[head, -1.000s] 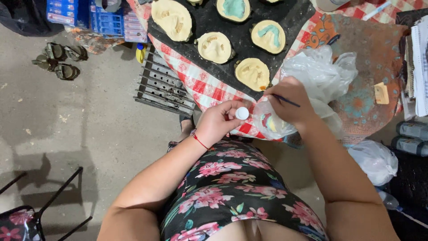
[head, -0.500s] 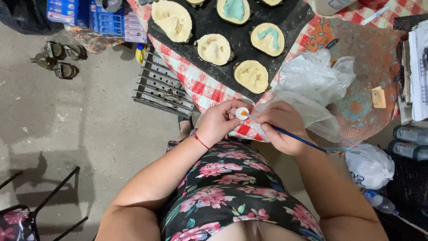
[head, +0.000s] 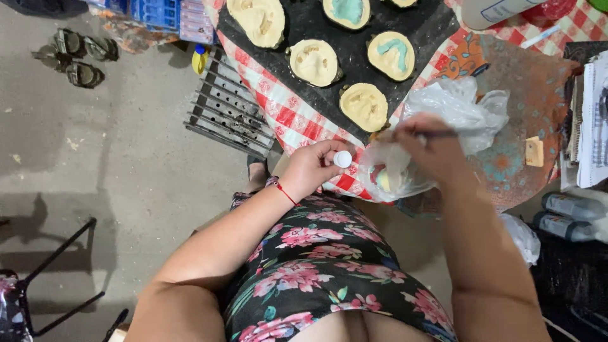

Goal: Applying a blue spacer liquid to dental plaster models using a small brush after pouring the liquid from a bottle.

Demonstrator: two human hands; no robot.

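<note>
Far left: sandals [head: 76, 57] are lying on the concrete floor [head: 114, 164]; a black chair frame [head: 57, 278] is standing at the lower edge.

Left of centre: a metal grid rack [head: 231, 111] is leaning beside the table, with blue crates [head: 158, 12] above it.

Centre: the left hand [head: 313, 168] is closing its fingers around a small container with a white round cap [head: 342, 159], holding it over the near edge of the red checked tablecloth [head: 285, 114]. A red cord bracelet [head: 282, 189] is circling that wrist.

Centre, above: a black board [head: 380, 19] is carrying pale yellow moulds [head: 315, 62], two of them [head: 391, 56] showing turquoise paint.

Right of centre: the right hand [head: 427, 152] is pinching a thin brush [head: 437, 133], gripping it just right of the cap, over a clear plastic bag [head: 456, 111] that is lying on the table edge; something yellowish is showing inside the bag, too blurred to tell.

Right: a paint-stained brown surface [head: 532, 82] is bearing a small tan block [head: 534, 151]. Papers [head: 592, 126] are stacking at the far right edge, bottles [head: 570, 215] are lying below.
</note>
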